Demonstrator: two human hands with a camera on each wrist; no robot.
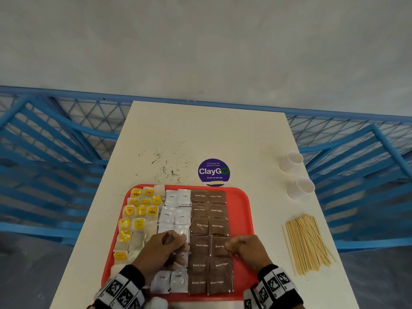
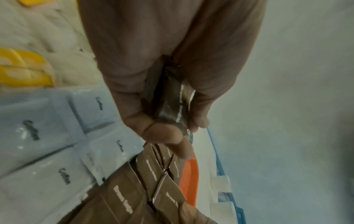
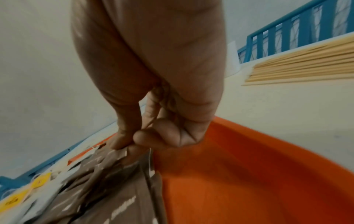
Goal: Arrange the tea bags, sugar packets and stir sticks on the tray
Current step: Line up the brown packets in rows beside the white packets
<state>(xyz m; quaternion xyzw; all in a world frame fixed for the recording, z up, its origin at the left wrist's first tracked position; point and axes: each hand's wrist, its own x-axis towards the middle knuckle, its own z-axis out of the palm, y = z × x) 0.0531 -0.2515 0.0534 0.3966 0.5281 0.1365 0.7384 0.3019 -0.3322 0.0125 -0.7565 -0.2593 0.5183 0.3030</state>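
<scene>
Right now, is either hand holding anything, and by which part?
The left hand grips a brown sugar packet around its middle. The right hand pinches the edge of a tray packet.

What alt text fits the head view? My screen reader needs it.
Two hands arrange brown sugar packets on a red tray, beside rows of coffee sachets and yellow-tagged tea bags. Wooden stir sticks and two white cups sit on the table at right.

The left hand (image 2: 162, 75) grips a folded brown sugar packet (image 2: 172, 104) between thumb and curled fingers. Below it lie more brown sugar packets (image 2: 122, 201), apparently overlapping; left of these sit white coffee sachets (image 2: 47, 151), and the orange tray (image 2: 189, 178) shows just right.
</scene>
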